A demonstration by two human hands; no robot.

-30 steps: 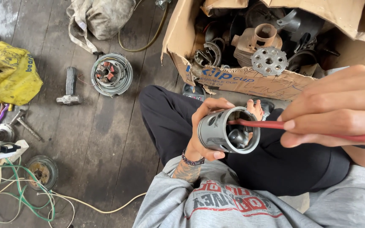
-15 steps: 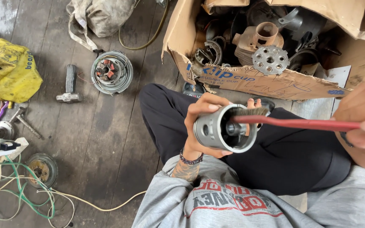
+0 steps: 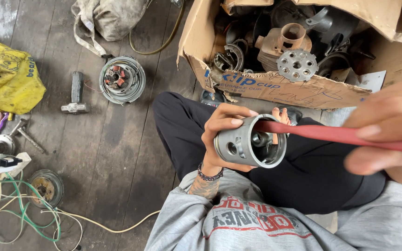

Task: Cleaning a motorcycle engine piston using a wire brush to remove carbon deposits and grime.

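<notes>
Grey metal piston is gripped by left hand fingers; red-handled tool, pinched by right hand, is poked inside it.

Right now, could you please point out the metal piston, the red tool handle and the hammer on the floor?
metal piston (image 3: 238, 146): head view, on its grey side wall.
red tool handle (image 3: 331, 135): head view, middle of the handle.
hammer (image 3: 76, 88): head view, on its handle.

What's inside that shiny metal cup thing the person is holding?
The piston in the left hand is hollow. Inside it sits a round metal boss, and the end of the red tool held by the right hand pokes in. The deepest part is in shadow.
</notes>
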